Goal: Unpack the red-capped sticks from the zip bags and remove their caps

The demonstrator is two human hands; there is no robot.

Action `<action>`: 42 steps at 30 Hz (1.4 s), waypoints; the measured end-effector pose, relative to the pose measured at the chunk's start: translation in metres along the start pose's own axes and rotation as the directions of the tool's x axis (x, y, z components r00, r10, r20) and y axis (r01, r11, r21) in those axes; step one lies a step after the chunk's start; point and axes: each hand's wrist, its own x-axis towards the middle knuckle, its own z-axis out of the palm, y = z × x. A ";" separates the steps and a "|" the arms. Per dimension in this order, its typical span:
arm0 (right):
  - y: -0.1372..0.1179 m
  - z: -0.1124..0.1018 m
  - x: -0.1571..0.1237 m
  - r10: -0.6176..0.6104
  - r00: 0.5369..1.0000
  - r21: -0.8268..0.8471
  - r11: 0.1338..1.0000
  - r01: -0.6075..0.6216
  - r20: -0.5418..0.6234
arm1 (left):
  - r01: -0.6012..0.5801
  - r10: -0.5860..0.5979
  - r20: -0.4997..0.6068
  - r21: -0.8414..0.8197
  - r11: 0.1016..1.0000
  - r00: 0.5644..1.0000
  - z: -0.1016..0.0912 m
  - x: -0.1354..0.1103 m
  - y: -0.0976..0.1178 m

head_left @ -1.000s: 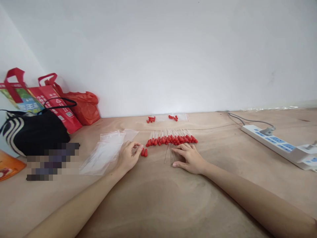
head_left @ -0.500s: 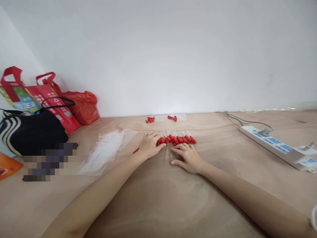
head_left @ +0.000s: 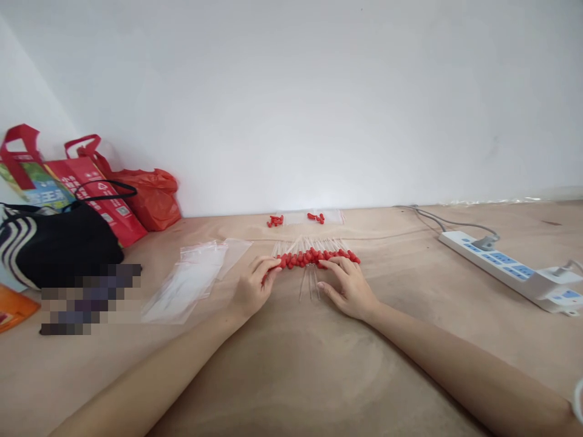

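Note:
A row of thin pale sticks with red tips (head_left: 298, 260) lies across the middle of the table, most of the sticks pointing toward the wall. A few loose thin sticks (head_left: 311, 285) point back toward me. At the row's left end, my left hand (head_left: 255, 285) is closed, with a small red piece (head_left: 264, 280) showing between thumb and fingers. My right hand (head_left: 348, 286) rests at the right part of the row, fingers stretched over the red tips and thumb apart. Its fingertips touch or nearly touch the tips.
Clear plastic bags (head_left: 194, 279) lie left of my hands. Small red pieces (head_left: 275, 221) and another clear bag (head_left: 296, 216) are near the wall. A power strip (head_left: 505, 264) with cords sits at right. Red bags (head_left: 152, 197) and a black bag (head_left: 64, 246) stand at left.
My left hand has drawn back and left from the row and closed around a red piece. The loose red piece beside it no longer shows on the table. My right fingers have shifted slightly up onto the tips.

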 end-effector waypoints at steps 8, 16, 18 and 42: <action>0.000 -0.002 0.001 -0.244 0.968 -0.098 0.966 0.237 -0.058 | -0.019 0.079 0.253 -0.231 0.973 0.964 -0.009 -0.020 0.010; -0.003 0.003 0.000 -0.356 0.931 -0.063 0.934 0.352 -0.075 | -0.040 0.136 0.334 -0.281 0.959 0.933 -0.007 -0.016 0.018; -0.006 0.002 0.000 -0.367 0.928 -0.063 0.930 0.363 -0.068 | -0.031 0.110 0.347 -0.224 0.974 0.932 -0.007 -0.014 0.021; -0.012 -0.004 -0.001 -0.412 0.909 -0.031 0.911 0.411 -0.057 | -0.168 0.189 0.329 -0.089 0.982 0.925 -0.005 -0.013 0.030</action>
